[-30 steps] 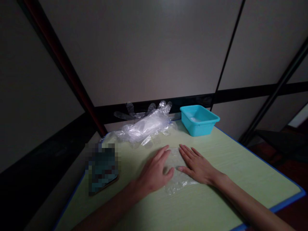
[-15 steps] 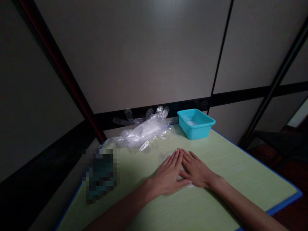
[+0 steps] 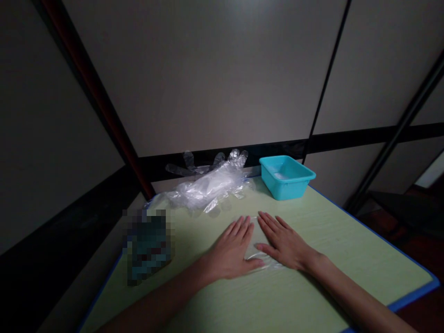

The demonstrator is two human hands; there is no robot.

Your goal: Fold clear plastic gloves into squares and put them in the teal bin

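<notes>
A clear plastic glove (image 3: 255, 240) lies flat on the table, mostly covered by my hands, so its full outline is hidden. My left hand (image 3: 232, 249) rests palm down on its left part, fingers stretched out and thumb pointing right. On its right part lies my right hand (image 3: 282, 240), also flat, with the fingers extended and the thumb apart. A gap between the two hands shows the thin, slightly wrinkled film. Neither hand grips anything.
Beyond my hands, a loose pile of clear plastic gloves (image 3: 208, 187) lies at the table's back edge. A turquoise basin (image 3: 287, 185) stands at the back right, with something pale inside. A blurred-out object (image 3: 149, 247) is at the left. The pale green table (image 3: 364, 273) has blue edging.
My hands, whose fingertips touched before, have moved apart. The left one has slid left across the film, and more of the plastic shows between them. The view has shifted slightly.
</notes>
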